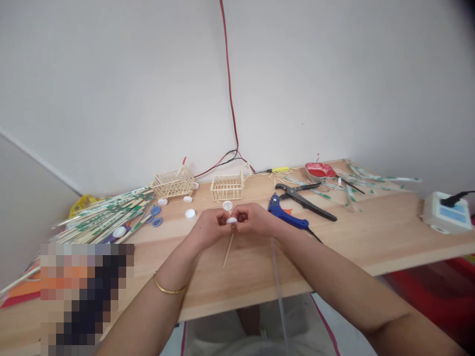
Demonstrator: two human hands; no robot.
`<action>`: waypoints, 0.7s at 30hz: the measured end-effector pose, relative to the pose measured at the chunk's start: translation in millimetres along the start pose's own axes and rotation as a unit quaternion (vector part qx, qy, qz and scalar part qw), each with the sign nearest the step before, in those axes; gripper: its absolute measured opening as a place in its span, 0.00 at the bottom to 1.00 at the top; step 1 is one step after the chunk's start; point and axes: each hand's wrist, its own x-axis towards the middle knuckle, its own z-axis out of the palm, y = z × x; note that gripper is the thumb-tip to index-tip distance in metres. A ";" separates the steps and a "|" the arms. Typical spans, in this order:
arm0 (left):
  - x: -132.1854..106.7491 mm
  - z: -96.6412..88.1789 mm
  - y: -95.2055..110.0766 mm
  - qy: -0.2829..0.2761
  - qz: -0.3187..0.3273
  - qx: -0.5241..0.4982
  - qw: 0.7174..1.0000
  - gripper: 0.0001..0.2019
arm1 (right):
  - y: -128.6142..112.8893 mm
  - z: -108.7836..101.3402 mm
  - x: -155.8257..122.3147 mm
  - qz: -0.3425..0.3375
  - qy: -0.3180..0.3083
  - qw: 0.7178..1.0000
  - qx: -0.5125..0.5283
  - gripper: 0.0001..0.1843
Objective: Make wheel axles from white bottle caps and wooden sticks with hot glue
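Note:
Close together over the table, my left hand (212,227) and my right hand (256,221) pinch a white bottle cap (231,220) between their fingertips. A thin wooden stick (227,252) extends from beneath this cap toward the table's front edge. Just beyond the fingers shows a second white cap (227,205), with a bit of stick by it; whether the stick joins both caps I cannot tell. Behind the hands stands a small crate-like frame of sticks (227,188). Left of it is a stick-built cart (173,182) with white caps at its base.
A blue glue gun (287,213) and a black-handled cutting tool (308,201) lie right of my hands. Wrapped chopsticks (107,217) heap up at left, near blue caps (156,221). Far right are a red-and-white bowl (319,170) and a white power box (447,212).

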 end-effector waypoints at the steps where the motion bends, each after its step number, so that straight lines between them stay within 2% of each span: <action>1: 0.4 0.3 -0.9 0.001 0.002 0.001 1.000 0.09 | 0.8 0.2 0.3 0.001 0.001 1.000 -0.002 0.08; 14: 2.4 1.2 -2.5 0.014 0.000 0.024 1.000 0.09 | 14.1 1.1 3.6 -0.018 0.018 0.999 -0.034 0.08; 19: 3.3 -13.7 -4.8 -0.090 0.002 -0.112 0.990 0.11 | 10.0 -7.4 3.6 -0.008 -0.020 1.000 0.013 0.12; 21: 3.7 -17.4 -6.4 -0.103 0.008 -0.152 0.983 0.13 | 5.1 -11.0 2.4 -0.012 -0.036 0.999 0.035 0.14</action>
